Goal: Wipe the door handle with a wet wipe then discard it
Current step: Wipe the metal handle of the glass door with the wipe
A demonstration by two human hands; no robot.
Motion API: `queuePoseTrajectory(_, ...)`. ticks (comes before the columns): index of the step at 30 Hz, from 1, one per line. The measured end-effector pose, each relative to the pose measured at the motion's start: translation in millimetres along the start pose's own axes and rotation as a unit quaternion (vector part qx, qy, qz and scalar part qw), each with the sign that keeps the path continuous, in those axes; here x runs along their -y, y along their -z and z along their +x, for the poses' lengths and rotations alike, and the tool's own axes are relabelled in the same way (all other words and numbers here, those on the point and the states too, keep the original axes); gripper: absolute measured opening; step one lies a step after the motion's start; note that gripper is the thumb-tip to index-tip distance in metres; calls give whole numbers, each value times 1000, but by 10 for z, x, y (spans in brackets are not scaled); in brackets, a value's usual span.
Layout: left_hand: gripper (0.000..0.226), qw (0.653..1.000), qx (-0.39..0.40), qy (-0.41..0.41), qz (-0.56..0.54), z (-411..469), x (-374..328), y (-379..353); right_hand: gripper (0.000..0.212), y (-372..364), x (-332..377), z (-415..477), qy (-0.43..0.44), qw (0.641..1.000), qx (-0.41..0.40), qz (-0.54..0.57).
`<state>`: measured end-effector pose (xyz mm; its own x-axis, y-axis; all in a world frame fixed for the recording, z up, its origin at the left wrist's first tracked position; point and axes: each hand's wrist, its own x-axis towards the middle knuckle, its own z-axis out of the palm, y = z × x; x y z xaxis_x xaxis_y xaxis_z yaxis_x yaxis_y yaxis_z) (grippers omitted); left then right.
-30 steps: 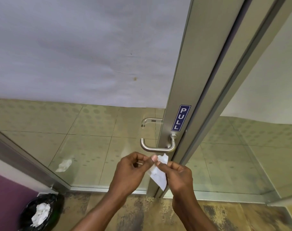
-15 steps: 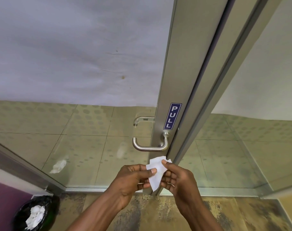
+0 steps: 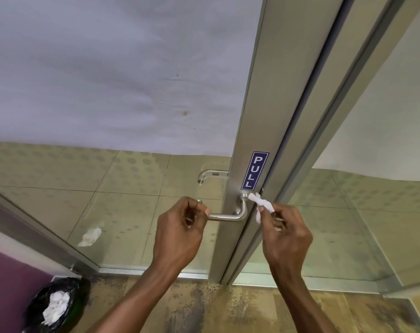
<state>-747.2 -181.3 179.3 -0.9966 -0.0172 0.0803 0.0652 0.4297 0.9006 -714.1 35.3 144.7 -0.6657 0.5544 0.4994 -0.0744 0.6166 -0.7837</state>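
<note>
A glass door is standing over worn floor, bin low left; left hand is curling round the handle, right hand pinching a wipe against its base.

A white wipe is pinched in the right hand, beside a brushed silver handle gripped by the left hand. Above the hands, a blue sign lettered PULL in white is seen on the silver frame. Below and left of the left hand, white waste is seen in a black bin bag. The floor beneath the hands is mottled tan and grey.
</note>
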Motion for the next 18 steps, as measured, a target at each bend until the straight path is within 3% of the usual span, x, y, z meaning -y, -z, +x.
queuePoseTrajectory(2,8,982,-68,-161,77,99,-66,74,19,-108,-58,27,93,992,20,-83)
queuePoseTrajectory(4,7,933,-122,-304,152,232,-126,138,28,-243,-83,-27,122,979,74,-144)
queuePoseTrajectory(6,12,888,-158,-386,194,377,-181,198,37,-349,-110,-108,140,969,120,-166)
queuePoseTrajectory(13,50,818,-177,-469,281,718,-233,327,84,-236,-335,-88,240,924,227,-191)
queuePoseTrajectory(16,75,814,-165,-452,324,871,-201,382,99,-120,-418,141,324,864,298,-245)
queuePoseTrajectory(18,89,814,-169,-435,345,992,-171,404,87,-82,-439,347,391,819,324,-268)
